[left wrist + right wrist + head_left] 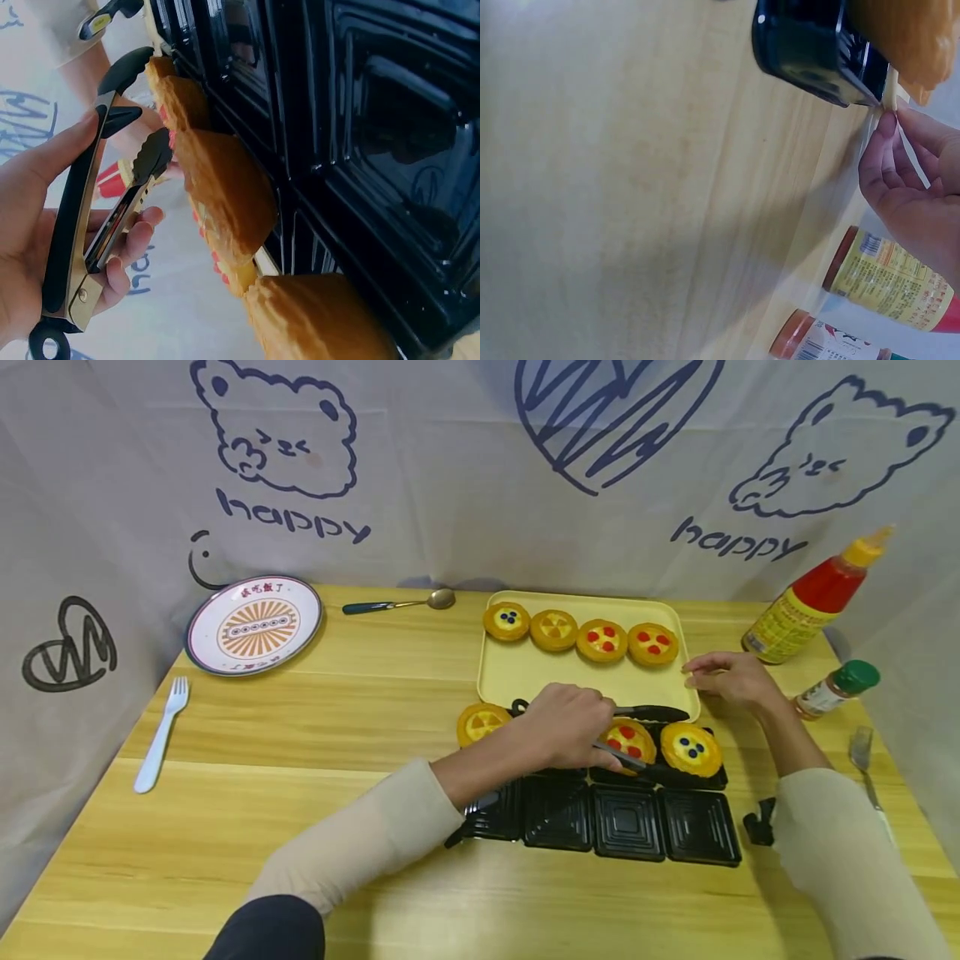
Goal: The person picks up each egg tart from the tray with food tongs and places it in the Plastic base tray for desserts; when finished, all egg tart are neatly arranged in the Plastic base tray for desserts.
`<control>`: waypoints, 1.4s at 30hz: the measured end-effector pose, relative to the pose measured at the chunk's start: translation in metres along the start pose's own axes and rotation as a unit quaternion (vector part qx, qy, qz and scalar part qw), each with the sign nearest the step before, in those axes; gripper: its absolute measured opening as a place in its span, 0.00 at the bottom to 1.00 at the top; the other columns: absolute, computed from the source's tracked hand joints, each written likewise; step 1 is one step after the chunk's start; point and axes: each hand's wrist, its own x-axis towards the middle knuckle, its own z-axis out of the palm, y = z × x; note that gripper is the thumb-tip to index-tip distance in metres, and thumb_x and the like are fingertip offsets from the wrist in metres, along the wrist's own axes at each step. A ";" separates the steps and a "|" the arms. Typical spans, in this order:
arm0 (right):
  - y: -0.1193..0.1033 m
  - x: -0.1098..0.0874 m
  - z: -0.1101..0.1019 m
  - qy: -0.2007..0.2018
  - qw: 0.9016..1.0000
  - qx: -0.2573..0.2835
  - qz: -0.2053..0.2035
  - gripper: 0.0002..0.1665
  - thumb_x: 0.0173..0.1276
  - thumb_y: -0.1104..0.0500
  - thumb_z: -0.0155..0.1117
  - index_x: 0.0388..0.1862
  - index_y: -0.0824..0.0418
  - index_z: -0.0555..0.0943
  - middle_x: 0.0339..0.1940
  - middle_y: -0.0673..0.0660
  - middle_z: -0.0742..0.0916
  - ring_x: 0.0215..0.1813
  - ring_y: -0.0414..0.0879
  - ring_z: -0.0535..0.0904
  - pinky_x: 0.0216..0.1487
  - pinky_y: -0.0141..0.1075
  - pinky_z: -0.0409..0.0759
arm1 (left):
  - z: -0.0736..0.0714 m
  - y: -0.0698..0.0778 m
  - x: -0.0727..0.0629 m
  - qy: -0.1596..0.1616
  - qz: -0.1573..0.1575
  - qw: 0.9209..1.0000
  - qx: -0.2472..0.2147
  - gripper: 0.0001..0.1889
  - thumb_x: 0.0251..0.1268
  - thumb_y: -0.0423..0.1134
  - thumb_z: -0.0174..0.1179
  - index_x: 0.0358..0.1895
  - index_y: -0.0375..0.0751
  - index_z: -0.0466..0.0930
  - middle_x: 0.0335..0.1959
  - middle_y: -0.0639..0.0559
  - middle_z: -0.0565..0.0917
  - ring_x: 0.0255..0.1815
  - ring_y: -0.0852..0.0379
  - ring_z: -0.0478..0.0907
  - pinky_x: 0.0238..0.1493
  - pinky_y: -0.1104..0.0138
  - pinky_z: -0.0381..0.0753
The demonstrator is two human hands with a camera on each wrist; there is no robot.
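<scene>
My left hand [566, 722] grips kitchen tongs [71, 217] with black handles and black scalloped tips. The tong arms are spread, one tip on each side of a red-topped tart [628, 741] in the head view. That tart sits in the back row of a black waffle-type pan [628, 821], beside a blueberry-topped tart [692, 749]. An orange-topped tart [482, 724] is at the row's left end; my left forearm hides part of the row. My right hand [731, 681] pinches the right edge of a pale yellow tray [585, 687], which carries several tarts [554, 631] along its back.
A plate [258, 627], a spoon [438, 600] and a light blue fork [161, 735] lie at left and back. To the right stand a red sauce bottle [810, 602] and a green-capped jar [832, 689]; a metal fork [862, 752] is partly behind the right sleeve.
</scene>
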 end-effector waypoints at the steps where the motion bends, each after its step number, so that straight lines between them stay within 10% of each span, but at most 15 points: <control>1: 0.000 0.000 0.000 0.001 1.000 0.001 0.002 0.24 0.66 0.53 0.62 0.57 0.65 0.76 0.42 0.55 0.81 0.38 0.42 0.76 0.38 0.29 0.77 | -0.001 -0.002 -0.001 -0.003 -0.002 1.000 -0.004 0.26 0.54 0.71 0.56 0.37 0.52 0.77 0.28 0.60 0.76 0.24 0.63 0.71 0.24 0.72 0.68; 8: -0.001 -0.001 0.001 0.013 1.000 -0.005 -0.002 0.24 0.66 0.53 0.63 0.56 0.66 0.77 0.43 0.57 0.81 0.40 0.45 0.74 0.38 0.30 0.76 | -0.009 -0.033 -0.023 0.013 -0.004 0.997 -0.078 0.33 0.52 0.69 0.60 0.52 0.47 0.77 0.36 0.56 0.81 0.28 0.61 0.73 0.28 0.69 0.72; 14: -0.002 -0.003 0.000 0.016 1.000 -0.005 -0.015 0.23 0.66 0.55 0.63 0.55 0.68 0.77 0.40 0.55 0.82 0.38 0.43 0.74 0.36 0.29 0.76 | -0.009 -0.088 -0.052 0.055 -0.039 0.984 -0.163 0.41 0.50 0.63 0.65 0.62 0.38 0.72 0.54 0.46 0.82 0.48 0.52 0.81 0.52 0.60 0.79; 24: 0.000 -0.002 0.001 0.026 0.999 -0.016 -0.023 0.22 0.66 0.55 0.63 0.53 0.68 0.78 0.41 0.59 0.83 0.37 0.44 0.74 0.33 0.30 0.74 | 0.012 -0.167 -0.070 0.107 -0.158 0.972 -0.136 0.27 0.50 0.59 0.68 0.41 0.39 0.74 0.25 0.49 0.75 0.25 0.55 0.68 0.26 0.65 0.67; 42: -0.006 -0.006 0.005 0.034 0.999 -0.016 -0.016 0.21 0.66 0.57 0.62 0.53 0.69 0.78 0.44 0.65 0.82 0.39 0.48 0.74 0.33 0.30 0.73 | 0.031 -0.191 -0.057 0.088 -0.243 0.961 -0.096 0.29 0.53 0.59 0.66 0.45 0.35 0.76 0.27 0.47 0.74 0.24 0.53 0.68 0.22 0.65 0.63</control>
